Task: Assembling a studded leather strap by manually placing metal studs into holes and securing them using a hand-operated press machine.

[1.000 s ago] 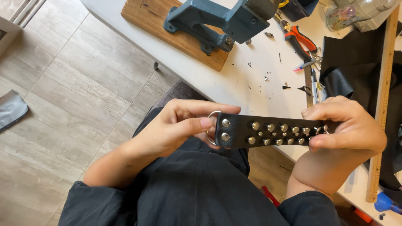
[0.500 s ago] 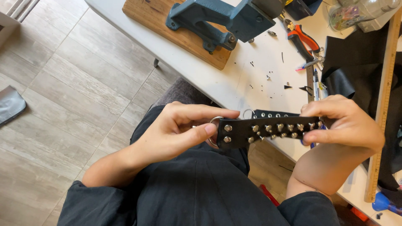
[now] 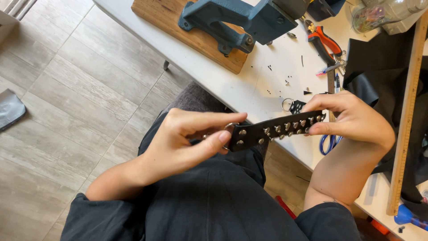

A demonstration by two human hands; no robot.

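A black leather strap [image 3: 276,130] set with several silver spiked studs is stretched between both hands above my lap. My left hand [image 3: 187,140] pinches its near end, where a metal ring is fixed. My right hand [image 3: 352,118] grips the far end between thumb and fingers, over the edge of the white table [image 3: 249,87]. The strap is tilted, its right end higher. A second metal ring with a black tab [image 3: 292,105] lies on the table just behind the strap.
A blue cast press [image 3: 240,20] bolted to a wooden board [image 3: 187,33] stands at the table's far side. Red-handled pliers [image 3: 325,42], black leather sheets [image 3: 388,71], a long wooden ruler [image 3: 408,111] and blue scissors [image 3: 329,143] lie to the right. Tiled floor at left.
The strap has rotated slightly, showing more of its edge, and its right end has risen. Both hands keep their hold.
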